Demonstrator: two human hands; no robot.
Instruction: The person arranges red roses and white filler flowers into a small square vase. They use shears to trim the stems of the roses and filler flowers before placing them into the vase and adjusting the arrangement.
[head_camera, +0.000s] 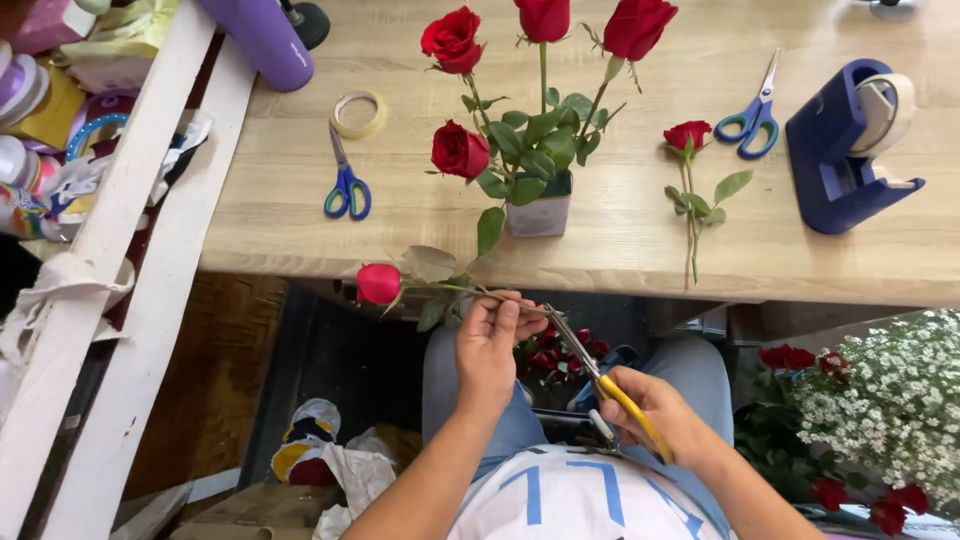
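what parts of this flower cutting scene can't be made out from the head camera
- Cut end of the red rose stem: hidden behind the left hand, head view.
- Yellow-handled scissors: the grip loops are covered by the right hand.
- Purple cylindrical bottle: its top is cut off by the upper edge.
- White small-flowered bunch: runs off the right edge.
- Dark red roses below: partly hidden by the hands.

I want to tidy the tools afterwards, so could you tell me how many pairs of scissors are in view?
3: blue scissors on the table beside the tape roll, blue scissors next to the tape dispenser, and yellow-handled scissors in the right hand. More could be hidden.
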